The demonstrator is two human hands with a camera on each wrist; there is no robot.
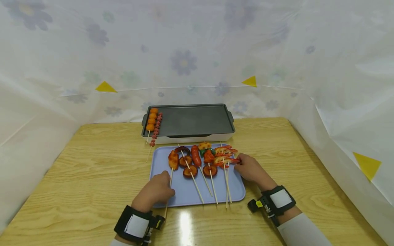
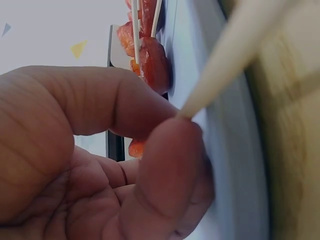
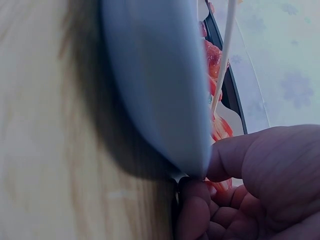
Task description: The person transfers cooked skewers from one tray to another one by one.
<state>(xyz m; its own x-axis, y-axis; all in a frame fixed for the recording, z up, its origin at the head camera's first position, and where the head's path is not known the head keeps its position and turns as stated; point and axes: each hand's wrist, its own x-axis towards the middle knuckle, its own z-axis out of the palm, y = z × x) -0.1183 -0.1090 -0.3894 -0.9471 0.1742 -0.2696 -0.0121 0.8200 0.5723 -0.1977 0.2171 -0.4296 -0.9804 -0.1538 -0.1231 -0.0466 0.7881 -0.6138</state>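
The left grip (image 1: 156,188) is pinching a stick (image 2: 222,65). The right grip (image 1: 248,168) is pinching the tray (image 1: 184,195), which is sitting near the grill (image 1: 194,119).

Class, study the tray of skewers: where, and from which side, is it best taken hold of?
The tray is probably best gripped by its raised rim at the left and right ends, coming inward from outside. Skewers cover much of the middle, some sticks jut over the near edge, and the griddle stands close behind the far edge.
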